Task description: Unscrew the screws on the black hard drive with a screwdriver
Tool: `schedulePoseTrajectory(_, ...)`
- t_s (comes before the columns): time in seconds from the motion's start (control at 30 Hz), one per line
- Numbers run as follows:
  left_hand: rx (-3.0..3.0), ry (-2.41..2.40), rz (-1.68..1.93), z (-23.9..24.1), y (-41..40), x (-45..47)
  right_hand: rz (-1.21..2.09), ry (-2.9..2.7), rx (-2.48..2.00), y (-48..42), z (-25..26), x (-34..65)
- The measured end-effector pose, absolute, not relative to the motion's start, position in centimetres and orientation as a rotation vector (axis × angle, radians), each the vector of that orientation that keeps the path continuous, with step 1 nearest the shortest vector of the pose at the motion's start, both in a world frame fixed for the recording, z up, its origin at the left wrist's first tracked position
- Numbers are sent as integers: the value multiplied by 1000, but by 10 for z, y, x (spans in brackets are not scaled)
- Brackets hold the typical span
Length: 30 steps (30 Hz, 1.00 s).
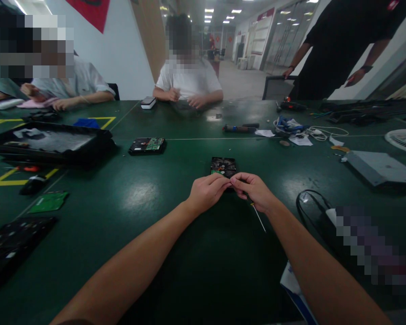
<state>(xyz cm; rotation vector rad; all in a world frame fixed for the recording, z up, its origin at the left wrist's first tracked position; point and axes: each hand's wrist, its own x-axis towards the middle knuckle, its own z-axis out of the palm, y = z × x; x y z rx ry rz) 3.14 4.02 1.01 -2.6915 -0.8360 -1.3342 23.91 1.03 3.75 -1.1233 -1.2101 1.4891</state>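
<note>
While the hard drive [223, 165] lies on the counter [176, 174] under your fingertips, your left hand [209, 190] meets your right hand [256, 188], the left's fingers bunched nearly closed, whether around anything I cannot tell, the right's curled around a screwdriver [259, 219].

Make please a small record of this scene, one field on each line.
Hands: left hand and right hand brought together over the near part of a hard drive
Between fingertips: too small to tell
Below right hand: thin metal shaft
Surface: green table
Left side: black tray, green circuit board
Right side: grey metal box
Opposite: person in white shirt
</note>
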Motion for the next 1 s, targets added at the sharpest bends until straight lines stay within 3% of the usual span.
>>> schedulePoseTrajectory(0.33,-2717,-927,-1329,6,43,31,1517,-1182,-1139,11,38,238)
schedulePoseTrajectory(0.67,-2491,-1839,-1608,-16,83,8,831,-1370,-1555,23,18,263)
schedulePoseTrajectory(1.0,-2532,-1894,-1545,-3,64,24,617,-1799,-1697,23,17,249)
